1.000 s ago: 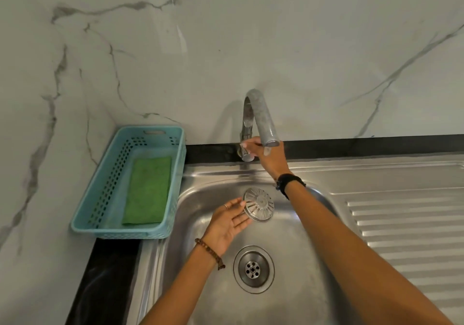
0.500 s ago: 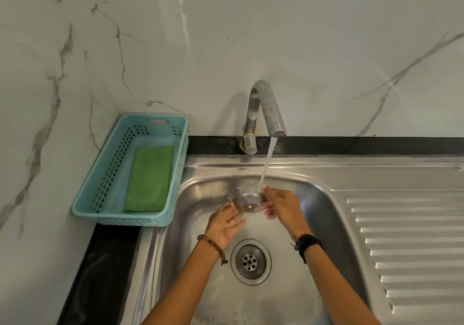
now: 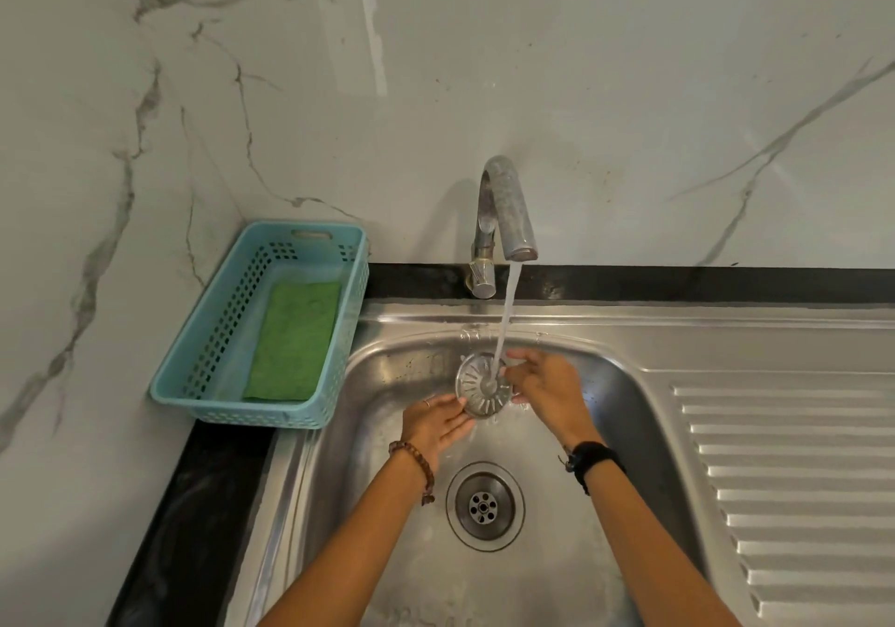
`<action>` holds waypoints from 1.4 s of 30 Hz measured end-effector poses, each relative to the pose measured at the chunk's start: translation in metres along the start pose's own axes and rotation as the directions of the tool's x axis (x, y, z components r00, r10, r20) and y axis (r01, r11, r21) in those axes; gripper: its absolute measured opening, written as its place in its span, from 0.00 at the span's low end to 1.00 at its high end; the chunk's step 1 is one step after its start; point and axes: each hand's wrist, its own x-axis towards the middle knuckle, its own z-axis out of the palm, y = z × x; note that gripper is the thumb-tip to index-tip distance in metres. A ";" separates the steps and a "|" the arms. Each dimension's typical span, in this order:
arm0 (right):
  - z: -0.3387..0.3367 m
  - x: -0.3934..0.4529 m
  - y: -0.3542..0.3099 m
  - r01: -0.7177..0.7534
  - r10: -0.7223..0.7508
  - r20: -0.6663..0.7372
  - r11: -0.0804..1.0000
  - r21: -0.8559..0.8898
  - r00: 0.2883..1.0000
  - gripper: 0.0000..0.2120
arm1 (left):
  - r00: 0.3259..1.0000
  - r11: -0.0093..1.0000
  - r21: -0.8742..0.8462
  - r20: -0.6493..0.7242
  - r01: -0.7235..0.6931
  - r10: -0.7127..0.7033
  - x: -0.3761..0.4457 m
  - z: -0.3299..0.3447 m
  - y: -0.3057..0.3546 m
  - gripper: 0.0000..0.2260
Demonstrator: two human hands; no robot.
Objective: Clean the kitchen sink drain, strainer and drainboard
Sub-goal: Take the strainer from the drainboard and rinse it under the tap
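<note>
A round metal strainer (image 3: pixel 477 386) with slots is held over the steel sink basin (image 3: pixel 387 384), tilted toward me under the running water from the tap (image 3: pixel 506 212). My left hand (image 3: pixel 438 420) holds its lower left rim with the fingertips. My right hand (image 3: pixel 545 386) grips its right edge, fingers curled over it. The open drain (image 3: pixel 484 506) lies below, between my forearms. The ribbed drainboard (image 3: pixel 794 471) stretches to the right of the basin.
A turquoise perforated basket (image 3: pixel 203 350) with a green scouring pad (image 3: pixel 295 340) stands on the black counter at the left, against the marble wall. The tap's handle (image 3: pixel 482 280) sits at the sink's back edge.
My right hand left the tap handle and came down to the strainer. Water now runs. The strainer has turned its slotted face toward me under the stream.
</note>
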 end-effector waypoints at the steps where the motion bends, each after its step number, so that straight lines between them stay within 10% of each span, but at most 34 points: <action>1: -0.001 -0.003 -0.001 0.065 -0.064 0.008 0.997 -0.036 0.998 0.11 | 1.000 1.000 0.006 0.001 -0.019 0.019 -0.001 0.000 0.000 0.07; 8: -0.006 -0.007 0.032 -0.106 0.126 -0.028 0.916 0.387 0.992 0.08 | 0.922 0.843 0.400 0.011 -0.359 0.387 -0.002 0.014 0.017 0.06; 13: 0.012 0.003 0.031 -0.347 0.306 0.167 0.869 0.353 0.937 0.11 | 0.960 0.929 0.284 -0.074 -0.238 0.269 0.001 0.008 0.014 0.03; 18: 0.012 0.001 0.014 -0.089 0.085 0.067 0.994 0.062 0.994 0.09 | 0.995 0.988 0.138 -0.078 0.073 -0.062 0.002 -0.012 -0.005 0.03; 22: -0.001 -0.014 0.016 0.113 -0.113 0.008 0.988 -0.107 0.994 0.09 | 0.999 0.996 0.087 -0.034 0.024 -0.021 0.001 -0.003 -0.009 0.03; 34: -0.004 -0.010 0.035 -0.113 0.087 0.073 0.830 0.547 0.994 0.11 | 0.993 0.985 -0.139 0.043 -0.106 0.113 0.011 0.003 -0.001 0.14; 42: 0.004 0.007 0.012 0.086 -0.114 0.139 0.978 0.188 0.984 0.16 | 0.994 0.994 -0.109 0.113 0.021 -0.009 0.018 -0.009 -0.017 0.14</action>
